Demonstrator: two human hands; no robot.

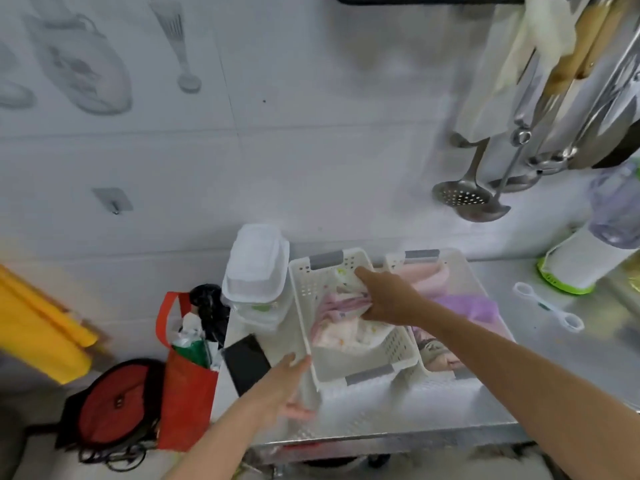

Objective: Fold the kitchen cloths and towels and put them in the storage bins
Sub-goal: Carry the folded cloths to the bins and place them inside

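Two white perforated storage bins stand side by side on a steel counter. The left bin [304, 299] holds folded pink and white patterned cloths [341, 323]. My right hand [384, 296] reaches into it and presses down on the top cloth, fingers closed around its edge. The right bin [460, 271] holds a pink towel [422, 277] at the back, a purple cloth [467, 304] in the middle and a brownish cloth [438, 355] at the front. My left hand [287, 386] rests with spread fingers against the near left corner of the left bin.
A lidded clear container [256, 265] and a black phone [246, 362] sit left of the bins. A red bag [187, 386] stands beside the counter. Ladles [464, 195] hang on the wall. White tongs [550, 306] and a blender [595, 244] lie right.
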